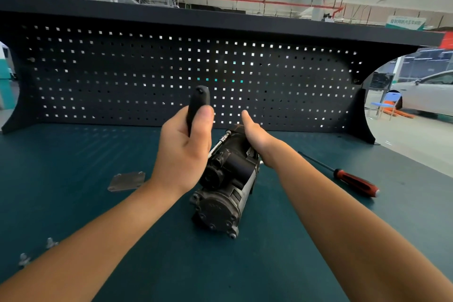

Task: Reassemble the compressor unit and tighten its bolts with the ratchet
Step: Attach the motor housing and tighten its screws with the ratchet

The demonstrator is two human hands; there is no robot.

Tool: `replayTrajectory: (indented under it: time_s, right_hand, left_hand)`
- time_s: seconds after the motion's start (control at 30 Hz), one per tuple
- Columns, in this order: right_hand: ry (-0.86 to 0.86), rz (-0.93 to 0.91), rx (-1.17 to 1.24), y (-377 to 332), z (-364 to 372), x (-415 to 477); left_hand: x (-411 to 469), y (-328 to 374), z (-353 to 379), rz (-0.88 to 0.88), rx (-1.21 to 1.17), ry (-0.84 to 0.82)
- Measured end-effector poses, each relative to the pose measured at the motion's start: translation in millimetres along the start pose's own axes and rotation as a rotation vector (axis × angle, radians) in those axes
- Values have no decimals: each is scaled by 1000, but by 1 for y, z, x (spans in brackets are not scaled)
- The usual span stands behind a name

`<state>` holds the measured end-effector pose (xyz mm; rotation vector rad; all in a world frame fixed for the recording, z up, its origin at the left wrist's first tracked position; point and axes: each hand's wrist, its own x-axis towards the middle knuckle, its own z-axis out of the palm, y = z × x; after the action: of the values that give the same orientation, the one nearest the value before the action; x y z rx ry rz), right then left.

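The dark compressor unit lies lengthwise on the green bench mat, its round end cap toward me. My left hand grips the black handle of the ratchet, which points up. The ratchet's silver shaft and socket run down to the compressor's far left side. My right hand holds the far top of the compressor, thumb raised; its fingers are hidden behind the unit.
A grey metal cover plate lies left of the compressor. Two loose bolts sit near the front left. A red-handled screwdriver lies to the right. A black pegboard backs the bench.
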<state>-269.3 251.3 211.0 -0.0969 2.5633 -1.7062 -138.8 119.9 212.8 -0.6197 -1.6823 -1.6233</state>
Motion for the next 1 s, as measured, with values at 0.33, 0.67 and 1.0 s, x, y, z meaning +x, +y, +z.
replayTrajectory:
  time_s: [0.33, 0.67, 1.0]
  right_hand:
    - [104, -419, 439, 65, 33, -82]
    - [309, -763, -386, 65, 27, -81]
    - [249, -848, -599, 52, 8, -82]
  left_hand:
    - [12, -14, -20, -276, -241, 271]
    - [23, -15, -27, -361, -326, 290]
    - [24, -14, -27, -207, -217, 88]
